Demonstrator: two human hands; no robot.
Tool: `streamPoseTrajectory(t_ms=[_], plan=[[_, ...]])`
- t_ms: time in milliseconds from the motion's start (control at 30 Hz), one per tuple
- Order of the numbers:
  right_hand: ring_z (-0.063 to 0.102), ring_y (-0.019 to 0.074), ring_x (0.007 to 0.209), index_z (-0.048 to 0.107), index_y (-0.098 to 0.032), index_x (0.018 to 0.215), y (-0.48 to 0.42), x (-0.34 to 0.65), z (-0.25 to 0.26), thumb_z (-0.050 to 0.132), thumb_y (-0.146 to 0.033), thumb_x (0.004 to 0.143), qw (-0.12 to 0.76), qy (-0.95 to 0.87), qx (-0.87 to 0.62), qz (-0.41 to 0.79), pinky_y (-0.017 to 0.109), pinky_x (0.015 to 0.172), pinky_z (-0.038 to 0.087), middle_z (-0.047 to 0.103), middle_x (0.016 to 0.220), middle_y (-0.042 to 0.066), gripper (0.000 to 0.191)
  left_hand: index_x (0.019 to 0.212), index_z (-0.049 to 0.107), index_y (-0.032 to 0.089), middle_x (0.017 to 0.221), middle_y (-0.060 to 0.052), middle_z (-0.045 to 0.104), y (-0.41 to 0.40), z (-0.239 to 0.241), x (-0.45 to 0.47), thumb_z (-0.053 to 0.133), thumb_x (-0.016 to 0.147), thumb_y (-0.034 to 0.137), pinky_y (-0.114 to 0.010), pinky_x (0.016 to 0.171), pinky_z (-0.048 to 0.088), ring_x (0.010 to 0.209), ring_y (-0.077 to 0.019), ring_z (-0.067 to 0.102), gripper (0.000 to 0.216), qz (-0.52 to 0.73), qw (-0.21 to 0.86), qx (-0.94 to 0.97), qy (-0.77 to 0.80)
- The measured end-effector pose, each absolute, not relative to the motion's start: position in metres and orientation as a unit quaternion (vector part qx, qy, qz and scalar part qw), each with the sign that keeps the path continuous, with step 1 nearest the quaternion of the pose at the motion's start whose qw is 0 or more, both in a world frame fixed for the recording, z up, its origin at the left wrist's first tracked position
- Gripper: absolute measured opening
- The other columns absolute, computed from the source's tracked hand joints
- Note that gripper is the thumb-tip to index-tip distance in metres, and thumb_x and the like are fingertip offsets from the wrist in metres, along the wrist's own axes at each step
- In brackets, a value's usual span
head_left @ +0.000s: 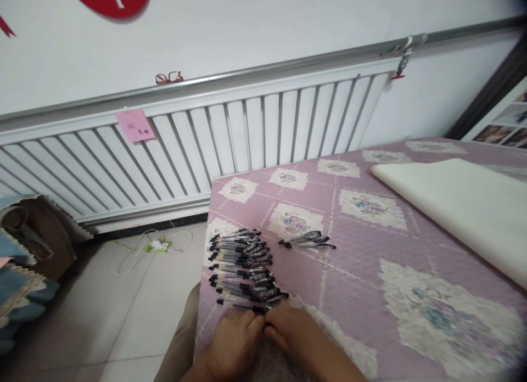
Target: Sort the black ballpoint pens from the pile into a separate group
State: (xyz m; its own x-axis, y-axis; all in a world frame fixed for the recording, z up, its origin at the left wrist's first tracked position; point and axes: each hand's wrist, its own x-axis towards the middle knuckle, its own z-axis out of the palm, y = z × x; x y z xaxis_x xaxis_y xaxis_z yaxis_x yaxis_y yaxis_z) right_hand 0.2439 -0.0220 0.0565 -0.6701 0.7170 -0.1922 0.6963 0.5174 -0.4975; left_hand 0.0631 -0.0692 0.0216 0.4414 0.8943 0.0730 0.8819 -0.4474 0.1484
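A long row of clear-barrelled pens with black caps (239, 258) lies side by side near the left edge of the table. At its near end, my left hand (235, 338) is closed, fingers curled. My right hand (294, 327) meets it from the right, thumb and fingers pinched together. Between the fingertips shows a small dark piece like the end of a pen (268, 320); the rest of it is hidden by my hands. Just beyond my fingers lies the nearest pen of the row (241, 305). Several more pens (308, 240) form a small loose group farther right.
A purple floral cloth (354, 250) covers the table. On the right lies a large cream sheet (457, 206). Behind stands a white radiator (247, 129) with a pink note (135, 125); glasses (169, 78) rest on the pipe above. A power strip (158, 246) is on the floor at left.
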Motion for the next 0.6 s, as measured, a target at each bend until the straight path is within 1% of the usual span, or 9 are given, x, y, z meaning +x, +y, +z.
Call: streamPoseTrajectory(t_ms=[100, 200, 300, 400, 467, 600], plan=[[0.061, 0.0232, 0.095, 0.066, -0.02, 0.095, -0.022, 0.245, 0.06, 0.053, -0.025, 0.087, 0.03, -0.876, -0.399, 0.269, 0.03, 0.078, 0.041, 0.069, 0.101, 0.007, 0.016, 0.1, 0.06, 0.023, 0.086, -0.002, 0.067, -0.068, 0.025, 0.064, 0.053, 0.087, 0.018, -0.027, 0.062, 0.047, 0.073, -0.0187, 0.062, 0.015, 0.054, 0.062, 0.842, 0.534], [0.059, 0.0231, 0.097, 0.065, -0.019, 0.096, -0.022, 0.247, 0.067, 0.055, -0.021, 0.085, 0.039, -0.871, -0.408, 0.272, 0.03, 0.08, 0.041, 0.068, 0.103, 0.007, 0.015, 0.101, 0.061, 0.024, 0.084, -0.002, 0.067, -0.068, 0.029, 0.065, 0.052, 0.086, 0.018, -0.026, 0.062, 0.047, 0.072, -0.0183, 0.063, 0.019, 0.064, 0.062, 0.827, 0.555], [0.059, 0.0219, 0.096, 0.064, -0.021, 0.094, -0.022, 0.252, 0.071, 0.055, -0.019, 0.084, 0.062, -0.857, -0.419, 0.294, 0.029, 0.078, 0.041, 0.067, 0.103, 0.006, 0.014, 0.108, 0.06, 0.026, 0.085, -0.001, 0.068, -0.068, 0.031, 0.064, 0.054, 0.083, 0.016, -0.026, 0.063, 0.047, 0.073, -0.019, 0.063, 0.028, 0.079, 0.052, 0.824, 0.558], [0.059, 0.0217, 0.093, 0.063, -0.022, 0.092, -0.02, 0.259, 0.069, 0.055, -0.02, 0.083, 0.089, -0.841, -0.425, 0.321, 0.03, 0.076, 0.042, 0.067, 0.1, 0.005, 0.013, 0.117, 0.056, 0.027, 0.088, -0.001, 0.068, -0.069, 0.031, 0.063, 0.054, 0.081, 0.013, -0.026, 0.062, 0.047, 0.074, -0.0188, 0.063, 0.039, 0.093, 0.038, 0.834, 0.543], [0.059, 0.0217, 0.09, 0.063, -0.022, 0.091, -0.016, 0.267, 0.068, 0.056, -0.021, 0.082, 0.101, -0.832, -0.434, 0.329, 0.03, 0.076, 0.042, 0.067, 0.097, 0.004, 0.011, 0.115, 0.057, 0.028, 0.088, -0.001, 0.068, -0.069, 0.03, 0.062, 0.054, 0.081, 0.012, -0.027, 0.062, 0.047, 0.074, -0.019, 0.063, 0.038, 0.101, 0.03, 0.83, 0.548], [0.058, 0.0205, 0.087, 0.062, -0.023, 0.09, -0.007, 0.29, 0.069, 0.056, -0.024, 0.083, 0.133, -0.823, -0.447, 0.323, 0.03, 0.075, 0.041, 0.067, 0.092, 0.003, 0.009, 0.108, 0.06, 0.027, 0.085, -0.001, 0.066, -0.069, 0.028, 0.061, 0.052, 0.083, 0.014, -0.029, 0.066, 0.048, 0.076, -0.0198, 0.062, 0.029, 0.123, 0.034, 0.824, 0.553]])
